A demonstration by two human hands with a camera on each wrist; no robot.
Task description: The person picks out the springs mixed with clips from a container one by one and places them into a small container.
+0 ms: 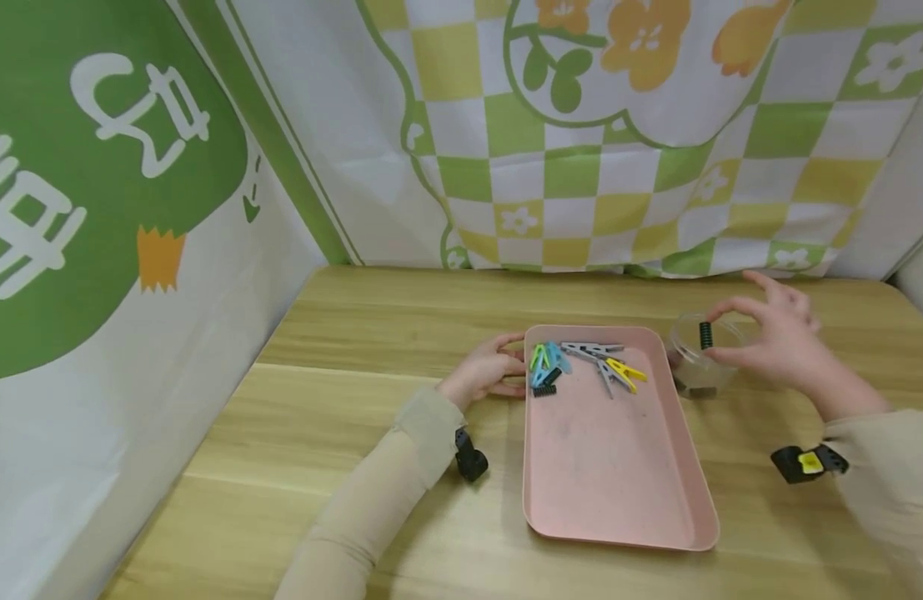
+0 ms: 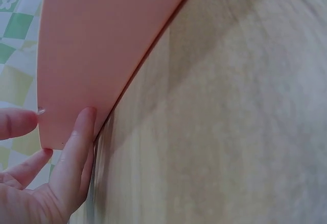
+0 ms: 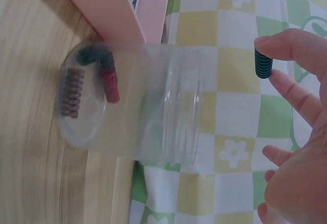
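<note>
Between thumb and index finger, my right hand [image 1: 780, 337] pinches a dark green coil spring [image 3: 263, 63] by its two ends. It is held just above the mouth of a clear plastic jar [image 3: 148, 106]. Inside the jar lie a brown spring [image 3: 73, 93], a red spring [image 3: 110, 86] and dark green coils [image 3: 92, 55]. My left hand [image 1: 491, 368] touches the left side of a pink tray [image 1: 604, 475], its fingers against the outer wall and rim near the far corner. Two dark springs [image 1: 544, 390] lie in the tray beside it.
Also in the tray are blue and green clothespins [image 1: 549, 360], grey clothespins [image 1: 592, 347] and a yellow clothespin [image 1: 624, 368], all toward its far end. The wooden table [image 1: 401, 325] ends at a checkered cloth [image 1: 581, 200] behind.
</note>
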